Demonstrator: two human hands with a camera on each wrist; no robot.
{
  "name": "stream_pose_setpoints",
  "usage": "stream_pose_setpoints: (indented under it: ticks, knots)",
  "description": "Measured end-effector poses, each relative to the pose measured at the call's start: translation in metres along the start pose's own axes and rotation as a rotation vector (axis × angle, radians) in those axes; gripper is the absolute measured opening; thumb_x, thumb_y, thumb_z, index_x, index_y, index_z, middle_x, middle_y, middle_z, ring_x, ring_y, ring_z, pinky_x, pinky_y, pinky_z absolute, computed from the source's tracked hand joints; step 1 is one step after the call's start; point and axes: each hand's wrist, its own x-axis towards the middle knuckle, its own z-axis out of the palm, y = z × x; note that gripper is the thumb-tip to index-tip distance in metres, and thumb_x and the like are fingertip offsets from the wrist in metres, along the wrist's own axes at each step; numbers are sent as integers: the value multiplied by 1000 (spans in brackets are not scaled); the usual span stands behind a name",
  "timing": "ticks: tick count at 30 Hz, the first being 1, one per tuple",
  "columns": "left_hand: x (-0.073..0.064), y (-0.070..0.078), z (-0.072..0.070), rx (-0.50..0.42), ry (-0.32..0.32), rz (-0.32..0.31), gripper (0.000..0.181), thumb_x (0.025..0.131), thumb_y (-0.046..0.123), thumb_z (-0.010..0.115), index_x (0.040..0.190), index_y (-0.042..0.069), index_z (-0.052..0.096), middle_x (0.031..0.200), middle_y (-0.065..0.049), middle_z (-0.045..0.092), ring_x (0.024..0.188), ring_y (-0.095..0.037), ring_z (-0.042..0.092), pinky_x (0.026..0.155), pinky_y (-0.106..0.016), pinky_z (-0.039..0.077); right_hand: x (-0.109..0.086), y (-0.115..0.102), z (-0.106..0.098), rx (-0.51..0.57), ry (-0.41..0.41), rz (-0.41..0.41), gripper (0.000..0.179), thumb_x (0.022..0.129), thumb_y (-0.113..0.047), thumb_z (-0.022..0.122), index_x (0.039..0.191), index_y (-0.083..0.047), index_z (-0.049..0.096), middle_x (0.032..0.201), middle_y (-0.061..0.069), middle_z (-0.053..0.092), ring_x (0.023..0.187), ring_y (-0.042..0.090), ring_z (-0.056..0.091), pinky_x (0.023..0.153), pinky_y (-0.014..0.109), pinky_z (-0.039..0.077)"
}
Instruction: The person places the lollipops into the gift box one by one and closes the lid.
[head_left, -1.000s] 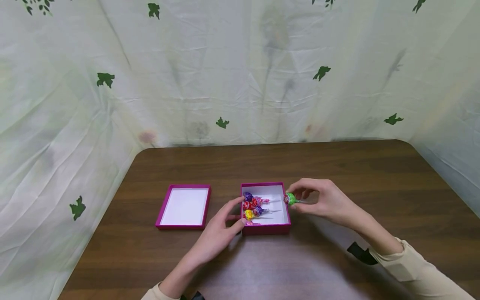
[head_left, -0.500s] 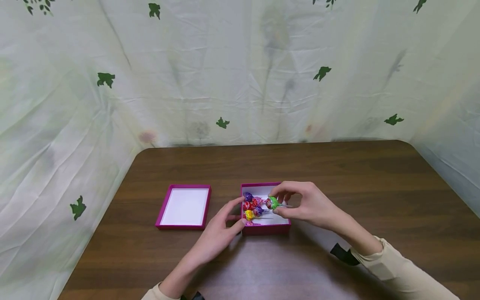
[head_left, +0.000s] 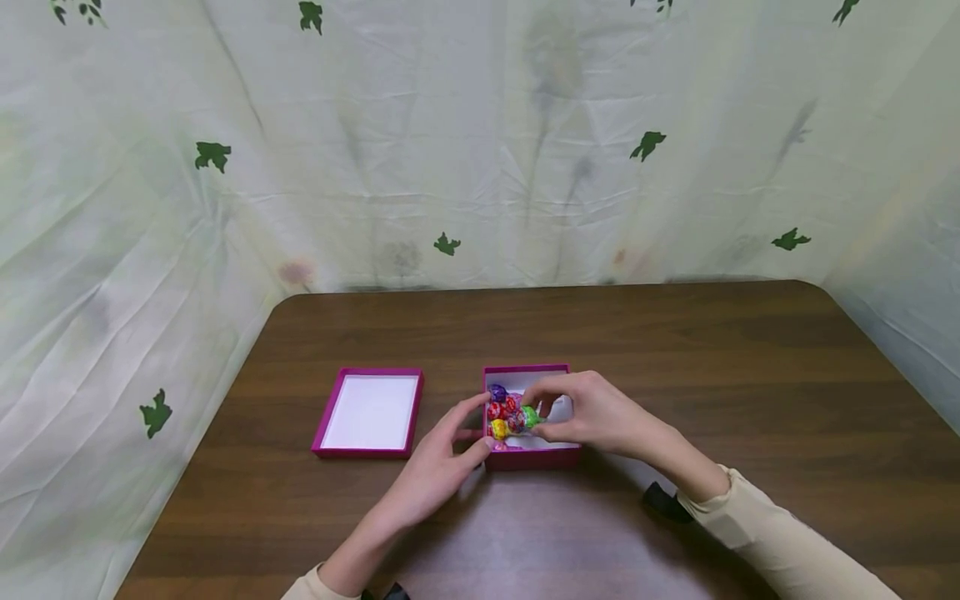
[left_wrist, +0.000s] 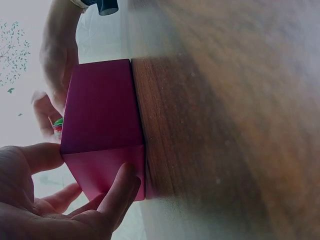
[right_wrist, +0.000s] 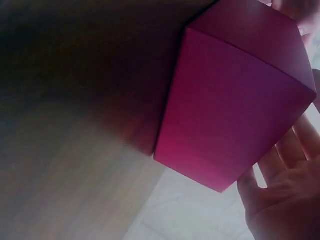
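Note:
In the head view, my right hand (head_left: 600, 414) reaches over the right side of a magenta box (head_left: 534, 459). Its thumb and fingers pinch a green-wrapped lollipop (head_left: 530, 418), held low against the other candy. Several lollipops in purple, red, pink and yellow wrappers (head_left: 498, 429) lie along the box's left side, their sticks partly hidden by the right hand. My left hand (head_left: 437, 467) rests at the box's left side, thumb at the near corner. The left wrist view shows its outstretched fingers (left_wrist: 121, 187) touching the magenta wall (left_wrist: 102, 107).
Left of the box lies a matching magenta lid (head_left: 367, 414), white inside facing up. Both stand on a brown wooden table (head_left: 675, 333). Behind the table hangs a pale cloth (head_left: 480, 150) with green leaf shapes.
My right hand has carried the green lollipop leftward from beyond the box's right edge to inside the box, beside the others. My left hand has stayed at the box's left side.

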Motion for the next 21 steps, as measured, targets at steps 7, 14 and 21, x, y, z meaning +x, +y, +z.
stream_pose_setpoints:
  ticks: [7,14,21]
  knots:
    - [0,0,0,-4,-2,2,56,97,28,63,149,29,42,149,-2,41,122,-30,55,84,-43,52,6,1,2,-170,-90,20,25,79,-22,83,101,-26,71,90,-23,64,82,4,61,76,31,48]
    - [0,-1,0,-3,-3,-2,56,97,28,63,149,28,42,149,-2,42,121,-30,55,83,-42,52,13,2,6,-247,-161,-13,23,76,-24,84,96,-28,73,83,-21,64,75,6,59,70,27,46]
    - [0,0,-1,-1,-9,0,56,97,28,63,149,28,42,149,-3,42,121,-30,55,83,-42,52,18,6,7,-256,-193,-58,23,75,-22,84,94,-28,73,74,-16,61,66,0,54,59,22,45]
